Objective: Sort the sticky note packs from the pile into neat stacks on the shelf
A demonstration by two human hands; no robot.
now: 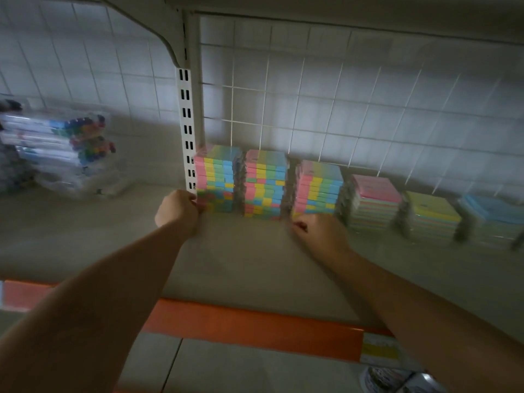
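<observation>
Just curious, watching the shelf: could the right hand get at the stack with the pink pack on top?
Probably yes. The right hand is just left of that pink-topped stack, and the bare shelf before it leaves the way free.

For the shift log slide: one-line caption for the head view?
Left hand at the leftmost multicolour stack, right hand at the third stack, on the shelf.

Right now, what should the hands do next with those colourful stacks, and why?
Probably nudge the lower packs of the left stack straight. The left hand already touches its base, where the packs look uneven; the right hand rests by the third stack.
</observation>
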